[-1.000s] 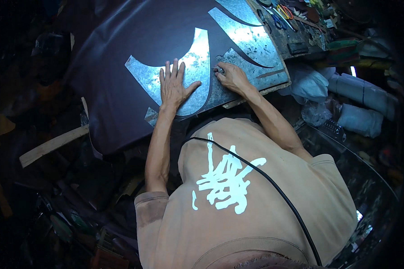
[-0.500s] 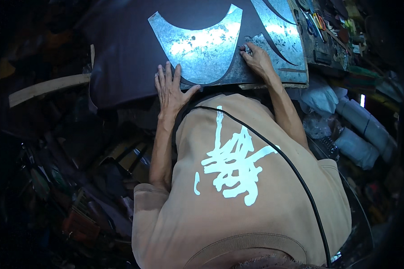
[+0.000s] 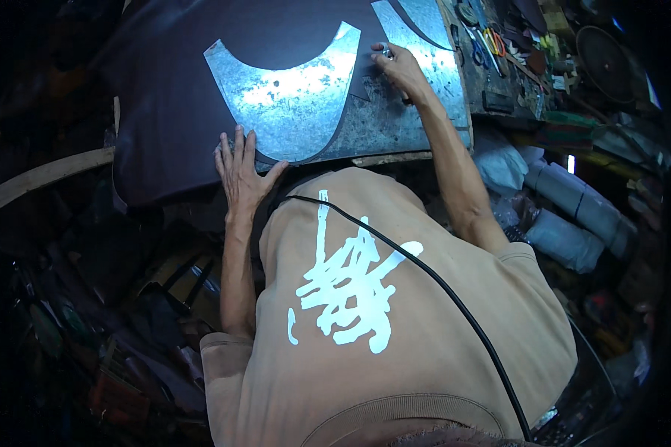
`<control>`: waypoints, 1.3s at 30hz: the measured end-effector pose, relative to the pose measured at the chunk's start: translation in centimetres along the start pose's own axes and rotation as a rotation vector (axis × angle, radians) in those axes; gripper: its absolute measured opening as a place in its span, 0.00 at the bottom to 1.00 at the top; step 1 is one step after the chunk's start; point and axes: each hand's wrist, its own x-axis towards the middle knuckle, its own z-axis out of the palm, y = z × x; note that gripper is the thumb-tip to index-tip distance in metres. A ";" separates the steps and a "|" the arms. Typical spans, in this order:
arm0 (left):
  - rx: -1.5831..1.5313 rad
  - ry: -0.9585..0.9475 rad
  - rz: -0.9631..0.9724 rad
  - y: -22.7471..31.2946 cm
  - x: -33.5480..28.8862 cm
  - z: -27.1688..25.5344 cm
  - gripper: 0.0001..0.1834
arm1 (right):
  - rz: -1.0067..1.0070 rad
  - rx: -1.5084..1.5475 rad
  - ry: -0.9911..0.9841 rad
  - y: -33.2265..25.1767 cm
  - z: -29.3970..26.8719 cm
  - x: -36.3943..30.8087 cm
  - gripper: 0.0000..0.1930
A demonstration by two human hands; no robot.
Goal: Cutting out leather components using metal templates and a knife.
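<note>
Resting at the near edge of the surface (image 3: 402, 128), my left hand (image 3: 238, 179) has its fingers spread wide, the index fingertip on or just beside the lower left rim of a bib-shaped, metal-looking panel (image 3: 291, 97). From my camera I see that panel lying flat, its rounded end close to the near edge. The hollow side faces the far edge, with one tip toward the far left and the other toward the far right. Its middle axis runs roughly square to the near edge; height and breadth look so alike that I cannot say which is the long one.

My right hand (image 3: 401, 71) is beyond the panel's right side, toward the right edge of the surface, fingers closed around a small tool (image 3: 385, 51). A silvery bit shows at the fingertips; the hand hides most of the rest from me.

Under and around the panel, a dark maroon sheet (image 3: 164, 112) covers the left part of the surface and hangs past the near left corner. Near the far right, a dark curved strip (image 3: 414, 28) crosses the pale metal. Past the right edge I make out blue-handled scissors (image 3: 479, 56) and a black case (image 3: 498, 102). My right forearm passes over the near edge, blocking some of the surface by the right corner.
</note>
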 end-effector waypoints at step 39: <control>0.001 -0.087 0.014 8.1 5.9 1.3 0.52 | -0.150 -0.199 0.025 0.1 1.0 6.6 0.21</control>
